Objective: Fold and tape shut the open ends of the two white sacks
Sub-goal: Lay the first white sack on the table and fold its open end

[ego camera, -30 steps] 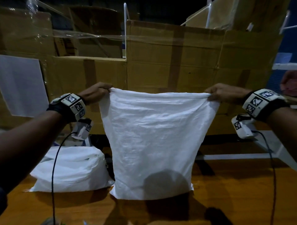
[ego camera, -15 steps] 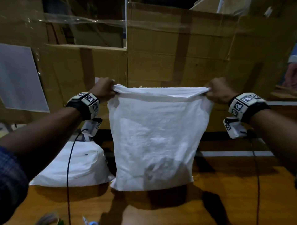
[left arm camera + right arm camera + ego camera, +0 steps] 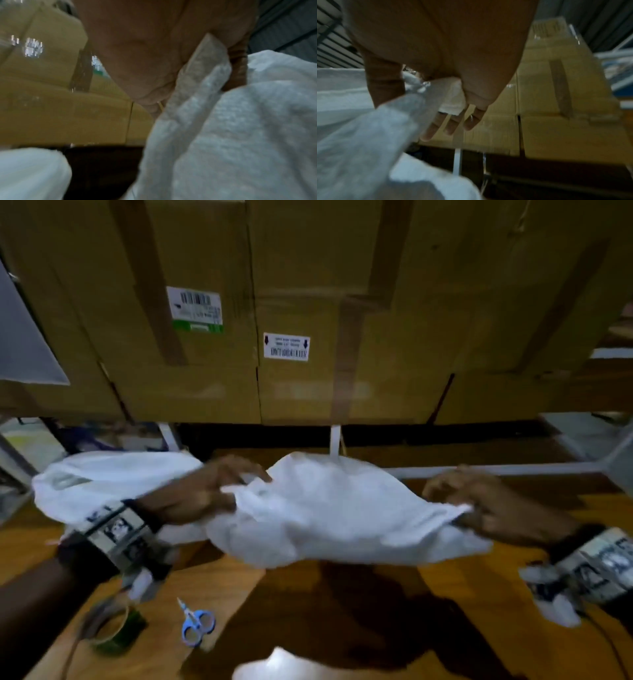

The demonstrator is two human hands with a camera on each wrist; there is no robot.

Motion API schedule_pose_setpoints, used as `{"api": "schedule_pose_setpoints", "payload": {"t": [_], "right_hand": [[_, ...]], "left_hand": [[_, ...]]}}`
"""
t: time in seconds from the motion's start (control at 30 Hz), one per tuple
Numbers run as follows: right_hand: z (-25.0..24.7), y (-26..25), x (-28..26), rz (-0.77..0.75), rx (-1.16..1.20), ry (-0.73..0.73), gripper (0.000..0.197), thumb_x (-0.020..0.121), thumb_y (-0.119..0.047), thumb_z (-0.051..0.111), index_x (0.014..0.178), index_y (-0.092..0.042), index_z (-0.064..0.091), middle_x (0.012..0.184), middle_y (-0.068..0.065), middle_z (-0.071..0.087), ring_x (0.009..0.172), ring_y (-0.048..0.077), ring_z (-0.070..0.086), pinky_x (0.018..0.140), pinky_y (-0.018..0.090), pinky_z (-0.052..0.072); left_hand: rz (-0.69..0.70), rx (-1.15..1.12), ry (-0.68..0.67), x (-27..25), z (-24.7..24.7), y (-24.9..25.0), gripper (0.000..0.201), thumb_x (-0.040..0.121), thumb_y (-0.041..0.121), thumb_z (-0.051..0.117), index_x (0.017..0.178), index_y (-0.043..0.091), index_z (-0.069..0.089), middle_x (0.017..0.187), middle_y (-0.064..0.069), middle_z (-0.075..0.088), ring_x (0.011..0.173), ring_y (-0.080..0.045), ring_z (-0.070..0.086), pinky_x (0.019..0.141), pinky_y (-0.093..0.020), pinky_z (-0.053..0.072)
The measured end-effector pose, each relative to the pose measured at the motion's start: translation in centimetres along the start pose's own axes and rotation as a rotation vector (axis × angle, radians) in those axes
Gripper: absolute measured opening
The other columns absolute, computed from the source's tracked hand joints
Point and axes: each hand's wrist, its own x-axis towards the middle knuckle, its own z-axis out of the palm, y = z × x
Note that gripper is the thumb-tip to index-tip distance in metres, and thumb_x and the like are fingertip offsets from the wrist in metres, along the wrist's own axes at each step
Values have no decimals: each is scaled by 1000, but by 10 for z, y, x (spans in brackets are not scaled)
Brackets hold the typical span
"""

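A white woven sack (image 3: 329,518) lies over the wooden table (image 3: 479,604), its open end toward me. My left hand (image 3: 205,491) grips the left corner of that end, and the left wrist view shows the sack cloth (image 3: 223,135) bunched under the fingers. My right hand (image 3: 479,505) pinches the right corner between thumb and fingers; in the right wrist view the sack (image 3: 368,128) hangs from that pinch with the other fingers (image 3: 453,125) straight. A second white sack (image 3: 102,477) lies behind my left wrist. A roll of tape (image 3: 113,628) sits near the front left.
Blue-handled scissors (image 3: 193,625) lie beside the tape roll. Taped cardboard boxes (image 3: 308,320) form a wall along the table's far edge. A white frame bar (image 3: 496,469) runs at the back right. A white scrap (image 3: 277,662) lies at the front edge.
The sack was held up hanging by its top corners; both hands have lowered it toward me onto the table. The view has tilted down, bringing tape and scissors into sight.
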Motion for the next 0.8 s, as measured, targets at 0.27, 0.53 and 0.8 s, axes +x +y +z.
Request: {"api": "schedule_pose_setpoints", "payload": {"t": [0.27, 0.53, 0.8], "right_hand": [[151, 11, 25, 163, -3, -316, 14, 82, -42, 51, 90, -36, 60, 134, -19, 45, 124, 12, 33, 103, 36, 32], [212, 47, 76, 436, 253, -475, 40, 74, -42, 61, 107, -21, 54, 111, -2, 59, 104, 19, 57, 92, 32, 48], [223, 69, 124, 519, 133, -300, 58, 92, -30, 62, 144, -11, 46, 150, 8, 46, 135, 25, 47, 108, 32, 40]], "left_hand": [[-117, -350, -270, 12, 146, 80, 39, 77, 7, 64, 111, 28, 63, 133, 3, 53, 123, -11, 49, 99, -18, 43], [-343, -355, -215, 64, 198, 59, 42, 55, 25, 57, 96, 23, 62, 107, -1, 62, 104, -18, 60, 87, -32, 52], [-454, -407, -76, 99, 190, 45, 43, 73, 21, 58, 116, 15, 63, 123, -3, 62, 113, -18, 58, 92, -27, 46]]}}
